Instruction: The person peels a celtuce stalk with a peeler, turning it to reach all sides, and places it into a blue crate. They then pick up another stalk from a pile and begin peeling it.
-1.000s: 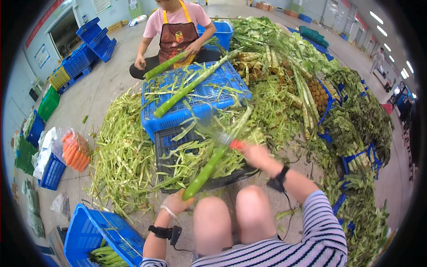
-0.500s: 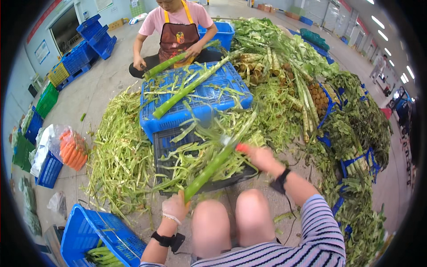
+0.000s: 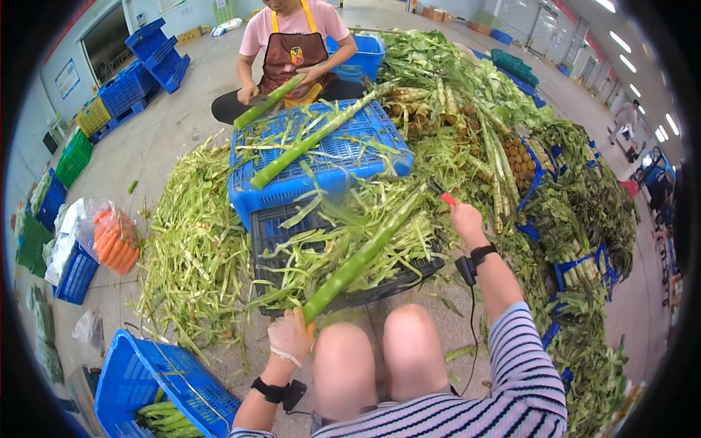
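My left hand, in a thin glove, is wrapped round the thick near end of a long green celtuce stem. The stem slants up and away to the right over a black crate strewn with peel strips. In my right hand is a red-handled peeler, its blade near the stem's far tip; whether it touches cannot be made out. Another celtuce stem lies across an upturned blue crate just beyond. My bare knees are close behind the near stem.
Across from me a seated person in a brown apron works on another stem. Peelings heap at left. A blue basket with green stems stands at lower left, a bag of carrots beyond. Leafy bundles pile at right.
My right hand has moved with the peeler away to the right and farther out, toward the stem's far end. My left hand keeps its hold. The other person's hands have shifted slightly.
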`<state>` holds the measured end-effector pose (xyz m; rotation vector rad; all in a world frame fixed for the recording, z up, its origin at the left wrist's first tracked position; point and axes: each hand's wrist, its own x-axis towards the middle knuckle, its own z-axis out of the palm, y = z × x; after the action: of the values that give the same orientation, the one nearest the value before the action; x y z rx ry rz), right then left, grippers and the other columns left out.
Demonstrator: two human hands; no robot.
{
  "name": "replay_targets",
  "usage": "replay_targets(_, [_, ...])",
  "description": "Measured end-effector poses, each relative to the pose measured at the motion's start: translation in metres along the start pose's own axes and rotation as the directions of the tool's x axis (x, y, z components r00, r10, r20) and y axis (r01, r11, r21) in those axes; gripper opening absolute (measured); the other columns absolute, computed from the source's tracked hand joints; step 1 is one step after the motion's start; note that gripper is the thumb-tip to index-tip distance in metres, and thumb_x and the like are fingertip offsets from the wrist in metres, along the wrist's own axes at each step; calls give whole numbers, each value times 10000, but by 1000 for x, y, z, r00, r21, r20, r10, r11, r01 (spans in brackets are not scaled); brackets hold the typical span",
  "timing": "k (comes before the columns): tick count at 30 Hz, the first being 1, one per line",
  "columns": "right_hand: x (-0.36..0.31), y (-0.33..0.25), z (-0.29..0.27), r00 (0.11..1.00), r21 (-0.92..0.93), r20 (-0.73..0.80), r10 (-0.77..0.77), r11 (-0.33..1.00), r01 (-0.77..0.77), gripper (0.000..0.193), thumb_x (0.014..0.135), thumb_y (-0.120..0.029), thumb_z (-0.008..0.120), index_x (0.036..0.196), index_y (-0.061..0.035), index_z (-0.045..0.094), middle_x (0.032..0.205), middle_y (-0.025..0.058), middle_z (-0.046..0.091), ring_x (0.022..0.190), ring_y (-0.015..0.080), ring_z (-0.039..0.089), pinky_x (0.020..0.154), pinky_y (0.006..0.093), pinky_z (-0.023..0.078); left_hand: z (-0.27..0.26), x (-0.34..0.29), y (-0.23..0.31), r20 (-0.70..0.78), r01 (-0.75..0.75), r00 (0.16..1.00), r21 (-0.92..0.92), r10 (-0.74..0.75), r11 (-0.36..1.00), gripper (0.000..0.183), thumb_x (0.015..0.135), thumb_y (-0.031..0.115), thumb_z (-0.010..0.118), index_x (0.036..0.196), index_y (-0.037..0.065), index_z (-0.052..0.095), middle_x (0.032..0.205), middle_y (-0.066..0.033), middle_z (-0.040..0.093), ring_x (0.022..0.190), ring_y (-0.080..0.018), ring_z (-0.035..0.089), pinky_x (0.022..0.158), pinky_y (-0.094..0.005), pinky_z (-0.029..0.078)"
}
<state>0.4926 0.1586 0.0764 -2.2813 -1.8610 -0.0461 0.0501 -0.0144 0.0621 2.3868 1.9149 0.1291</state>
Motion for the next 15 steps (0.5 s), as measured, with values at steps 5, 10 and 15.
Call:
replay_targets(5, [-110,-121,11,805,209,195,-561,825,525,224,883,-232,455,1048,-168,592,834,142,646,731,299,634,636,410,501,7,-6,-15,-37,-8,999,65,10,998,357,752,348,620,908,51,496,762,-120,582,573,-275,595,502,-382,455])
replay_targets(10, [-32,-37,18,995,17,3,-97,995,97,216,876,-226,451,859,-77,607,683,152,632,599,297,623,509,413,482,2,-1,-3,4,-31,999,22,31,999,369,738,361,613,898,47,506,734,-110,570,580,-262,584,519,-384,456])
replay_targets(15, [-75,-107,21,893,94,122,-432,901,423,269,887,-302,435,855,-81,584,635,144,613,550,304,608,518,418,490,8,-6,-5,41,13,999,47,-15,999,373,731,363,615,907,53,507,732,-105,574,579,-265,583,519,-389,455])
